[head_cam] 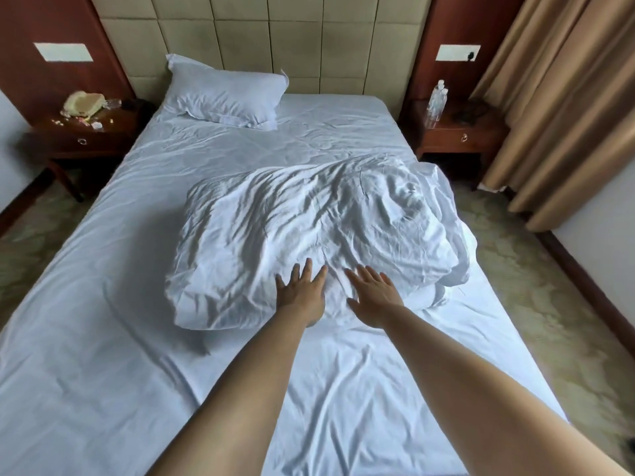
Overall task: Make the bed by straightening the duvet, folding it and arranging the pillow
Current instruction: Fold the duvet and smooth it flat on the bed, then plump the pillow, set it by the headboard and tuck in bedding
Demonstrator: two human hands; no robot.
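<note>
Both grips lie flat with fingers straight and spread: left hand [302,290] and right hand [372,297] press side by side on the near edge of the folded, crumpled duvet [309,228], arms stretched forward. It sits mid-bed [86,338], nearer the right edge. Pillow [223,94] rests at the far left corner.

Padded beige headboard [261,39] in square panels, reddish wood wall panels [55,25] either side, two dark wooden nightstands [79,140], clear bottles [436,101] on the right one, tan curtains [563,97], patterned carpet [536,280], soft daylight.
</note>
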